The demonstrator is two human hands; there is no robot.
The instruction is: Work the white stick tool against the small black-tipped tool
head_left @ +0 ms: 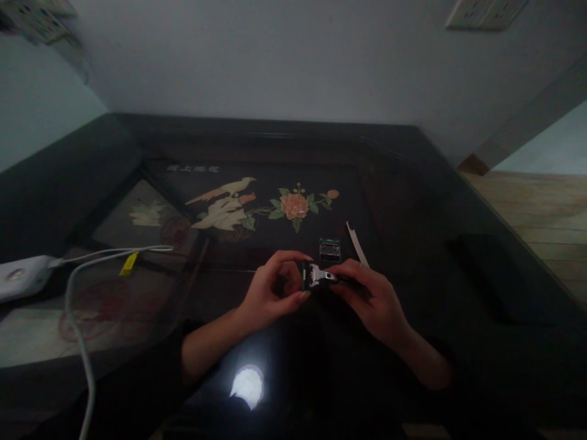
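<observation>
Above the dark tabletop, a razor (326, 277) with a silver neck and a dark handle is held level between my two hands. Thumb and fingers of my left hand (268, 290) pinch its wide head (304, 276) at the upper and lower ends. My right hand (371, 296) is closed around the handle, which the fingers partly hide. Just beyond the razor lies a small clear plastic case (329, 249) with dark contents I cannot make out. A slim pale strip (356, 243) lies to the right of the case, close to my right fingers.
The glossy black table (394, 183) bears a bird-and-flower inlay (257, 208). At left are a white device (22, 278) and a white cable (73, 299) with a yellow tag (129, 264). A dark flat object (495, 275) lies at right. Wall sockets (486, 12) are behind.
</observation>
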